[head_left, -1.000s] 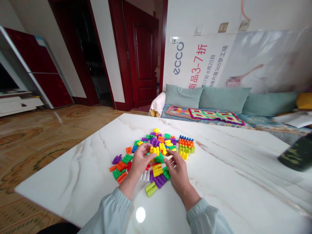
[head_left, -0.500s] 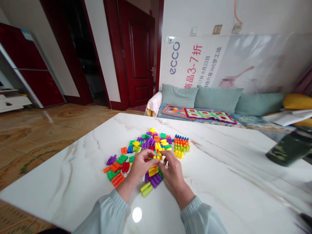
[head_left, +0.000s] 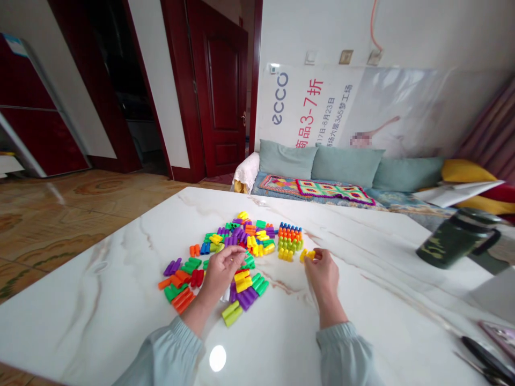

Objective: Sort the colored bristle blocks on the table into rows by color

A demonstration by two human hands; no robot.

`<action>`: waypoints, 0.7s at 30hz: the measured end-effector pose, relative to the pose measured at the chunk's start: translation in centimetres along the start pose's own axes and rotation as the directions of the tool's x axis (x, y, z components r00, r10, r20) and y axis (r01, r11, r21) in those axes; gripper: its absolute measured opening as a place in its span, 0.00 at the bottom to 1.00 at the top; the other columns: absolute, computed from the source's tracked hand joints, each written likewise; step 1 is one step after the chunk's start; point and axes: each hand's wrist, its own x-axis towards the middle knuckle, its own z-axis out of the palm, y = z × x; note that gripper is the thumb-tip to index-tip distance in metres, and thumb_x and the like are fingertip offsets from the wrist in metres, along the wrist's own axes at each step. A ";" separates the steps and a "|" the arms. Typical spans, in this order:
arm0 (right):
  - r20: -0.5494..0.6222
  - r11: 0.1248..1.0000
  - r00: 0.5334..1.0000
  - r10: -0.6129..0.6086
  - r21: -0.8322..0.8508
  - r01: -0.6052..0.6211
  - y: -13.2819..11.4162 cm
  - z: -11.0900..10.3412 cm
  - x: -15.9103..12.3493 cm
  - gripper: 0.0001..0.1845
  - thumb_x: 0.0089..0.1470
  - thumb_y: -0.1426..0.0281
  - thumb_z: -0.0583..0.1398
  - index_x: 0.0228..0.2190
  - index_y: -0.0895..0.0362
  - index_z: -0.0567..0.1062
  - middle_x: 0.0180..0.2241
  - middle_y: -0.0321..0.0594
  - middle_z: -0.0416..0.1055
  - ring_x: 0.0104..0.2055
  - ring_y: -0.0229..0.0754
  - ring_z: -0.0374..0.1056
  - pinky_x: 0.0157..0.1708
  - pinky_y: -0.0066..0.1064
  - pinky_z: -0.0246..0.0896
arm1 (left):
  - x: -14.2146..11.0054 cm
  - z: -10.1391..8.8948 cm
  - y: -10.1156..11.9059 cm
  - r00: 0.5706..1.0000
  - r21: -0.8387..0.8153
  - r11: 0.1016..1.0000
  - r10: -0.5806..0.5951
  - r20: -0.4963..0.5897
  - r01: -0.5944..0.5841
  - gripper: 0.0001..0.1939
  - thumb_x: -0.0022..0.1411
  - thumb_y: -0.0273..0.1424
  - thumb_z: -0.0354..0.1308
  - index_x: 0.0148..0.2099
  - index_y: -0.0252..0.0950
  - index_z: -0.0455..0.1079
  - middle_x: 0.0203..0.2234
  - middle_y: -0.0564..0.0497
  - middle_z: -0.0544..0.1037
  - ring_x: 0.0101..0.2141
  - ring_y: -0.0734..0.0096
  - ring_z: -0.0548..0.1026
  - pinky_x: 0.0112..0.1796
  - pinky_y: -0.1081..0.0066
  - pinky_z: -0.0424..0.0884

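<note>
A: The right grip point(head_left: 323, 269), what's it doing?
B: It's pinching one yellow piece point(head_left: 309, 255), just right of one block point(head_left: 290, 238) showing four colour rows
A: And the left grip point(head_left: 221, 267)?
B: Fingertips are bunching together over the loose pieces point(head_left: 237, 236); I can't tell whether they're holding anything
A: Textures?
B: Smooth, rounded plastic-looking tubes, lying on one glossy, marbled counter point(head_left: 402, 300)

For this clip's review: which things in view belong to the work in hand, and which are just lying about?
In the work:
yellow blocks in the right hand
block rows beside them
loose blocks near the left hand

Lying about:
dark green mug
cushions
papers
</note>
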 end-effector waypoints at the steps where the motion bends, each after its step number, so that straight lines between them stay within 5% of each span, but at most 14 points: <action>1: 0.054 0.998 0.999 0.007 -0.056 -0.004 0.2 0.1 -0.1 0.15 0.46 0.70 0.60 0.39 0.57 0.74 0.35 0.45 0.77 0.34 0.46 0.73 0.31 0.31 0.59 | 0.0 0.0 -0.1 1.000 0.014 1.000 0.002 0.002 -0.002 0.16 0.59 0.42 0.61 0.41 0.33 0.73 0.32 0.47 0.79 0.31 0.66 0.79 0.34 0.69 0.76; 12: 0.136 0.991 0.989 -0.061 -0.110 0.076 -0.8 0.8 -1.2 0.17 0.49 0.70 0.57 0.43 0.55 0.74 0.34 0.42 0.77 0.35 0.45 0.71 0.30 0.30 0.56 | 0.1 -0.2 -0.6 1.000 0.102 0.995 0.017 -0.024 -0.014 0.16 0.60 0.42 0.60 0.40 0.33 0.74 0.28 0.48 0.80 0.29 0.66 0.79 0.32 0.70 0.76; 16: -0.042 0.986 0.985 -0.168 0.004 0.168 -1.5 0.3 -1.6 0.18 0.50 0.64 0.58 0.44 0.56 0.72 0.40 0.42 0.75 0.31 0.40 0.69 0.29 0.30 0.57 | 0.1 -0.2 -0.2 0.997 0.128 0.991 0.038 -0.061 -0.030 0.15 0.60 0.42 0.59 0.40 0.34 0.74 0.27 0.49 0.79 0.27 0.68 0.78 0.30 0.72 0.75; 19: -0.225 0.928 0.934 -0.279 0.188 0.323 -2.5 0.0 -2.3 0.17 0.55 0.60 0.57 0.42 0.57 0.71 0.35 0.39 0.74 0.26 0.36 0.65 0.28 0.28 0.58 | 0.1 -0.3 0.2 0.984 0.129 0.991 0.068 -0.164 -0.047 0.15 0.60 0.41 0.59 0.41 0.34 0.74 0.28 0.49 0.79 0.27 0.69 0.77 0.30 0.72 0.74; 21: -0.168 0.861 0.907 -0.387 0.287 0.420 -3.2 0.2 -3.0 0.16 0.58 0.60 0.55 0.40 0.58 0.72 0.27 0.36 0.72 0.23 0.35 0.63 0.27 0.27 0.57 | 0.3 -0.6 0.3 0.963 0.116 0.992 0.081 -0.258 -0.052 0.15 0.61 0.40 0.58 0.43 0.34 0.73 0.31 0.48 0.79 0.28 0.69 0.77 0.31 0.71 0.74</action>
